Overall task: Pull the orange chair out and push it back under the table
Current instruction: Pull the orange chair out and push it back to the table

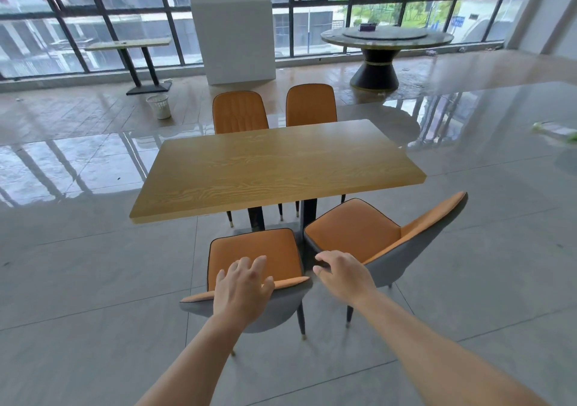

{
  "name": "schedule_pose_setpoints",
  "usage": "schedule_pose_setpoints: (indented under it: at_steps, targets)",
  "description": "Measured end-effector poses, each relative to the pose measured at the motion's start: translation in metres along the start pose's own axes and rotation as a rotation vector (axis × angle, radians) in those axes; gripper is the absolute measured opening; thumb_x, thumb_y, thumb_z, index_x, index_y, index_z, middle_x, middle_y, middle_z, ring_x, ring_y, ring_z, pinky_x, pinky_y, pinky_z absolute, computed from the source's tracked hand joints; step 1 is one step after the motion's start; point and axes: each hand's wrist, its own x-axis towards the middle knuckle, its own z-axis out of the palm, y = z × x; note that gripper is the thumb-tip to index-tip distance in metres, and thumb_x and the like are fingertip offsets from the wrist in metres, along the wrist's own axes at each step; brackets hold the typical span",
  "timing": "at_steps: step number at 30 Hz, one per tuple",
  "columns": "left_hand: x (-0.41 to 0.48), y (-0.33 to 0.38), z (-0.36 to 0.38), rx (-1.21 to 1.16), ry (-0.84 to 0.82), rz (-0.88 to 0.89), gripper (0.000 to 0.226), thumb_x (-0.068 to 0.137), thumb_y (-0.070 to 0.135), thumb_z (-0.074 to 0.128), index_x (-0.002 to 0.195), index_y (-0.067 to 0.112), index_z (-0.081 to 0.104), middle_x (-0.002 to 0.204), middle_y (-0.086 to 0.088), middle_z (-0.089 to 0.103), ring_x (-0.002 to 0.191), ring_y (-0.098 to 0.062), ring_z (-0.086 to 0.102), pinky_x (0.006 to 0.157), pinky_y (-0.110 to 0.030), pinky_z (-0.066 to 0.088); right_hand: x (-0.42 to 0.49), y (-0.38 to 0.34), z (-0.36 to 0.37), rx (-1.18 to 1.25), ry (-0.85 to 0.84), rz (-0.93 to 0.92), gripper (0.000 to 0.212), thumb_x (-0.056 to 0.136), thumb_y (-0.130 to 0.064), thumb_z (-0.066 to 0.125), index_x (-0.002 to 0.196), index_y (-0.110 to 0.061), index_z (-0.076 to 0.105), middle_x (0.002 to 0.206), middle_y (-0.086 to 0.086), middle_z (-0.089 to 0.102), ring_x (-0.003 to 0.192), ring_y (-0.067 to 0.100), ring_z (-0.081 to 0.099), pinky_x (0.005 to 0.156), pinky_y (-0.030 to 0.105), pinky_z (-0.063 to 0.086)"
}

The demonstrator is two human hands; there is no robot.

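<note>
With left hand [243,282] flat-fingered on orange chair [254,249] backrest, right hand [342,277] hold unclear, slide straight toward table [274,168], 2 hands even.

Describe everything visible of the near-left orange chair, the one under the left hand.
The near-left chair has an orange padded seat with dark piping, a low curved back, orange inside and grey outside, and thin dark legs with pale tips. It stands upright on the tiled floor, facing the wooden table, its whole seat showing in front of the tabletop. The left hand rests on the back's top edge, fingers spread. The neighbouring chair stands close on its right.
</note>
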Motion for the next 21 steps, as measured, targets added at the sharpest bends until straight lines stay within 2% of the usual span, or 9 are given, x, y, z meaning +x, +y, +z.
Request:
schedule_pose_setpoints:
  at_steps: [7,14,21]
  targets:
    - [-0.004,0.030,0.007,0.006,0.020,0.049,0.050,0.101,0.048,0.042,0.148,0.030,0.039,0.133,0.000,0.058,0.123,-0.020,0.053,0.107,-0.045,0.042,-0.017,0.033,-0.033,-0.029,0.043,0.025,0.035,0.099,-0.038,0.056,0.131,-0.023,0.062,0.129,-0.003,0.066,0.120,0.020,0.057,0.095,0.039,0.053]
    - [0.036,0.072,0.014,-0.034,-0.002,0.130,0.049,0.100,0.045,0.040,0.147,0.029,0.040,0.139,0.000,0.055,0.130,-0.021,0.049,0.110,-0.045,0.038,0.001,0.069,-0.068,-0.073,0.136,0.063,0.035,0.099,-0.036,0.058,0.130,-0.023,0.064,0.130,-0.005,0.066,0.115,0.016,0.060,0.088,0.031,0.050]
    - [0.101,0.114,0.023,-0.069,-0.043,0.162,0.052,0.101,0.047,0.037,0.149,0.030,0.036,0.137,0.002,0.054,0.131,-0.020,0.046,0.112,-0.045,0.034,0.050,0.115,-0.109,-0.144,0.178,0.122,0.035,0.098,-0.035,0.058,0.131,-0.022,0.063,0.132,-0.005,0.065,0.123,0.017,0.056,0.095,0.036,0.052]
